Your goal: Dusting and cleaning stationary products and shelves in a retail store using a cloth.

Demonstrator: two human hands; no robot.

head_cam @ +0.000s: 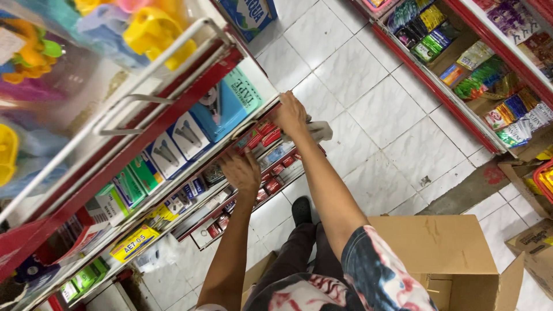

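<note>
My left hand (241,171) reaches into a red shop shelf (173,121), its fingers among small red and blue packs (271,184). Whether it grips one I cannot tell. My right hand (291,114) is further along the same shelf, resting on the row of small red boxes (266,133) near the shelf's end, next to a grey-white cloth-like thing (318,130). Above the hands, blue boxes of tape dispensers (227,103) and staplers (178,141) stand on the upper level.
An open cardboard box (449,253) stands on the white tiled floor (368,103) at my right. A second red shelf (461,80) with colourful packets runs along the far side. Yellow and orange plastic toys (150,31) fill the top left. My black shoe (300,210) is below.
</note>
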